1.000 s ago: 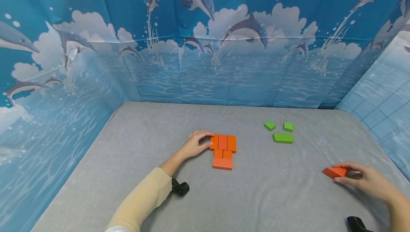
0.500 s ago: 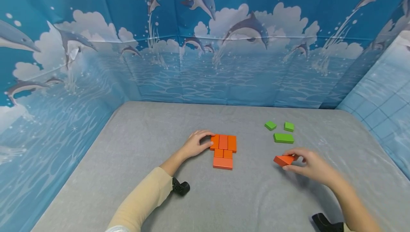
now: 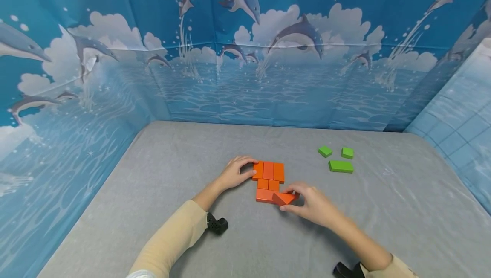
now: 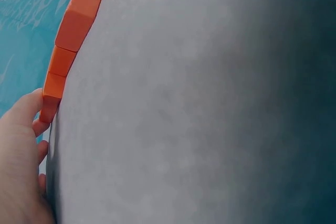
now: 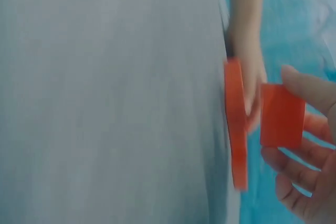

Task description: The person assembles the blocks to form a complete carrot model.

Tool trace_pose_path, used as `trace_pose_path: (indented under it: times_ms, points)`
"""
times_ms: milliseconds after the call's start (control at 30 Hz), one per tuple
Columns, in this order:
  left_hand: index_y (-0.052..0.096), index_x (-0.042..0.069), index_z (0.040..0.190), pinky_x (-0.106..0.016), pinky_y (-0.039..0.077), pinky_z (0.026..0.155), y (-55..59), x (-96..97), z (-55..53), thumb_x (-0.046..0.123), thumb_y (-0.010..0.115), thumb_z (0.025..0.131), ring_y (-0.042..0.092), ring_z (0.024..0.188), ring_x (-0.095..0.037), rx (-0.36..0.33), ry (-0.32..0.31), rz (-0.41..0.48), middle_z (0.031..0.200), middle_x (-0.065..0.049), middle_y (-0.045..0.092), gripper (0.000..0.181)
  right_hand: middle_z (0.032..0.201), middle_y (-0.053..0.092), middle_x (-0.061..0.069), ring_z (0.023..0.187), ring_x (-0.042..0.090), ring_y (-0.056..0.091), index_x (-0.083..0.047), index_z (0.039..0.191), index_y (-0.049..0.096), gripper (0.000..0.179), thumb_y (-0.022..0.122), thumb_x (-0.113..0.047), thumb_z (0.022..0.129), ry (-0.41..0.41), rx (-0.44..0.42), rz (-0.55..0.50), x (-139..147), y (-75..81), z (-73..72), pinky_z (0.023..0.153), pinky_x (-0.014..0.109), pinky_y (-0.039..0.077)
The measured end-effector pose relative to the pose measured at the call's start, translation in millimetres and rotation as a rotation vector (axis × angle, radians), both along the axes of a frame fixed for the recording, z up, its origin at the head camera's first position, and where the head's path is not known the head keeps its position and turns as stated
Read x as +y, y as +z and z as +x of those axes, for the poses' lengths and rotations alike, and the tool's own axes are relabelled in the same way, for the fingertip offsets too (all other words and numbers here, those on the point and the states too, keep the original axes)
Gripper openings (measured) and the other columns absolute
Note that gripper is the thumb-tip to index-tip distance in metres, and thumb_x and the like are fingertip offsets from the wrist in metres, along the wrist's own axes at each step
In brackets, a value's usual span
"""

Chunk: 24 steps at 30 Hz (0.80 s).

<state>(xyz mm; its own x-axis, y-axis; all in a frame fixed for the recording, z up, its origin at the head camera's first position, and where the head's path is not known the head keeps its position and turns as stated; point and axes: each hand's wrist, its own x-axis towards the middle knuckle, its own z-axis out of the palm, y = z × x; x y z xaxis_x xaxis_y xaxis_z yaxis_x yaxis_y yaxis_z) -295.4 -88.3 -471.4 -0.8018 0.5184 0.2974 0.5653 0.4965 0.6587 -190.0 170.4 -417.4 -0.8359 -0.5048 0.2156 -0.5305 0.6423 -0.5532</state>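
Flat orange wooden blocks lie fitted together on the grey cloth: three side by side on top, two small squares [image 3: 262, 184] below them, a wider rectangular block [image 3: 264, 195] nearest me. My left hand [image 3: 232, 173] pinches the leftmost upper block [image 3: 258, 170] at its left edge; the thumb shows against the orange side in the left wrist view. A triangular orange block [image 3: 283, 198] is held between the thumb and fingers of my right hand [image 3: 312, 203]. It overlaps the wide block's right end in the head view; in the right wrist view it is apart from the row.
Three green blocks lie at the back right: a long one [image 3: 341, 166], a square one [image 3: 347, 153] and a pointed one [image 3: 325, 151]. Dolphin-printed curtains [image 3: 238, 86] border the grey table [image 3: 199, 141] at the back and sides. Black devices [image 3: 217, 224] sit at both wrists.
My right hand has carried the triangular block leftward from the far right to the arrangement's near right corner. The left hand and the flat orange blocks have stayed put.
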Motion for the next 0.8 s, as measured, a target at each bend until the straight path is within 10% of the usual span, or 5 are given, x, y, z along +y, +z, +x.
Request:
trace_pose_path:
  times_ms: [800]
  points:
    - [0.059,0.014,0.120,-0.049,0.024,0.103,-0.4,0.3,-0.2,0.024,0.060,0.089,0.043,0.120,-0.022,0.003,0.008,0.004,0.126,-0.005,0.055,0.033,0.082,0.054,-0.008,0.069,0.005,0.046,-0.013,0.094,0.066,0.038,0.079,-0.038,0.068,-0.010,0.197,0.130,-46,-17.9,-0.7,0.061,0.022,0.043]
